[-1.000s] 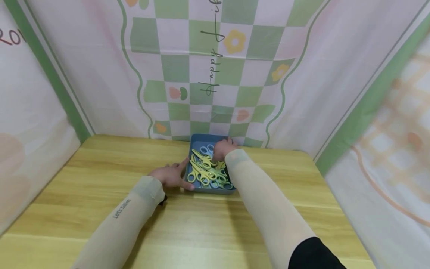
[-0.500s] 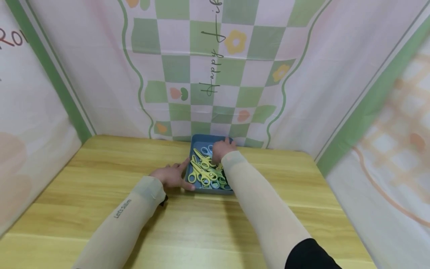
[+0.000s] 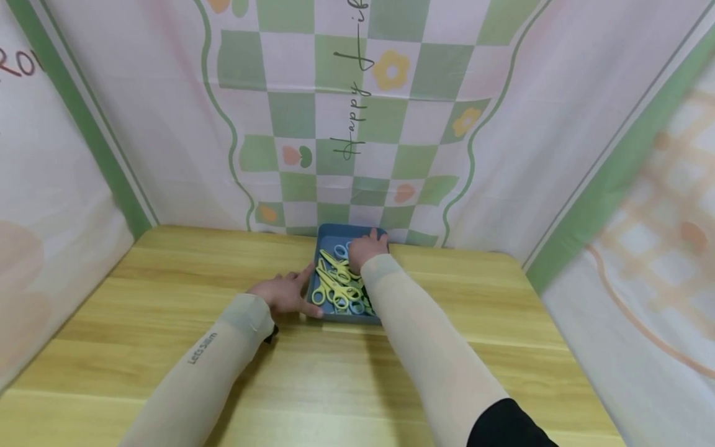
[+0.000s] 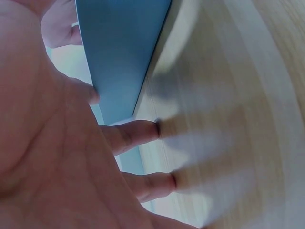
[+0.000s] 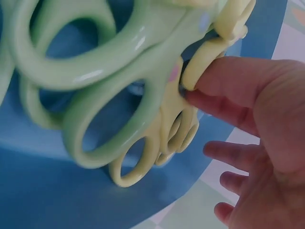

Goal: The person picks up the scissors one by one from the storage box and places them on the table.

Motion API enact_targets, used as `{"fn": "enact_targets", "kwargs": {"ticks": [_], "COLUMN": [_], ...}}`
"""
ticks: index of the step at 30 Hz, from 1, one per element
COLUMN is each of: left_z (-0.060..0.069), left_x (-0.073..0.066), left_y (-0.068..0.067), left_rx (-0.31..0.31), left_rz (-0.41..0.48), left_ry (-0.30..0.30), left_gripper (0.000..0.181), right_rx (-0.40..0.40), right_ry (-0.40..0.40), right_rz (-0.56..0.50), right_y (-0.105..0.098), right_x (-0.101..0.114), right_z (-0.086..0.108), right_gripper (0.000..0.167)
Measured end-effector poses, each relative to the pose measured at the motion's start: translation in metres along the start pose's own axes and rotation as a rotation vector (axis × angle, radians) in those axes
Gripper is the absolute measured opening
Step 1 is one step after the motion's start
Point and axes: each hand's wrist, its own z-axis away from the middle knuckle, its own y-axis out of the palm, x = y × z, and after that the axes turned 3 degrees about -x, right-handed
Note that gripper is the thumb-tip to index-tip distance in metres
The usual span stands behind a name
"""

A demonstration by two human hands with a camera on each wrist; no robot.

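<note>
A blue tray (image 3: 329,233) near the table's back edge holds several yellow, green and light blue scissors (image 3: 334,287). My left hand (image 3: 283,293) touches the tray's left side with spread fingers; the left wrist view shows its fingertips beside the blue wall (image 4: 119,52). Over the tray's right part is my right hand (image 3: 368,248). In the right wrist view, the thumb and index finger of that hand (image 5: 267,119) pinch a yellow scissor handle (image 5: 204,59), with green handles (image 5: 155,83) beside it. The other fingers are spread apart.
The wooden table (image 3: 313,379) extends around the tray. Behind it hangs a patterned curtain (image 3: 385,118), close to the tray's back edge. More printed cloth stands at the left and right sides.
My right hand has shifted slightly left over the tray, and its forearm now covers more of the scissors on the right. My left hand stays at the tray's side.
</note>
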Motion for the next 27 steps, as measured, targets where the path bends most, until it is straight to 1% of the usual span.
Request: {"fn": "enact_targets", "kwargs": {"ticks": [3, 5, 8, 11, 14, 17, 21, 22, 27], "left_z": [0.0, 0.0, -0.001, -0.002, -0.001, -0.001, 0.002, 0.002, 0.002], "left_x": [-0.001, 0.0, 0.0, 0.0, 0.001, 0.001, 0.001, 0.0, 0.001], "left_y": [0.0, 0.0, 0.0, 0.001, 0.0, 0.0, 0.0, 0.0, 0.0], "left_rx": [0.009, 0.005, 0.01, 0.004, -0.003, -0.009, -0.01, -0.011, -0.005], "left_rz": [-0.006, -0.001, -0.001, 0.001, 0.0, -0.001, 0.002, 0.003, -0.009], "left_ry": [-0.017, -0.004, 0.001, -0.008, -0.014, -0.005, 0.007, 0.012, 0.017], "left_gripper": [0.122, 0.121, 0.122, 0.123, 0.124, 0.124, 0.124, 0.124, 0.122], "right_rx": [0.007, 0.022, 0.041, 0.059, 0.07, 0.07, 0.069, 0.073, 0.067], "right_ry": [-0.012, -0.019, -0.016, -0.005, 0.015, 0.015, -0.01, -0.011, -0.001], "right_rz": [0.016, 0.016, 0.008, -0.008, -0.026, -0.03, -0.011, -0.009, -0.027], "right_y": [-0.003, -0.004, -0.006, -0.007, -0.008, -0.008, -0.007, -0.007, -0.004], "right_x": [0.002, 0.002, 0.001, 0.0, 0.0, 0.001, 0.003, 0.003, 0.004], "right_z": [0.004, 0.006, 0.007, 0.008, 0.008, 0.006, 0.003, 0.001, -0.002], "right_gripper": [0.03, 0.03, 0.031, 0.029, 0.023, 0.019, 0.02, 0.022, 0.019]}}
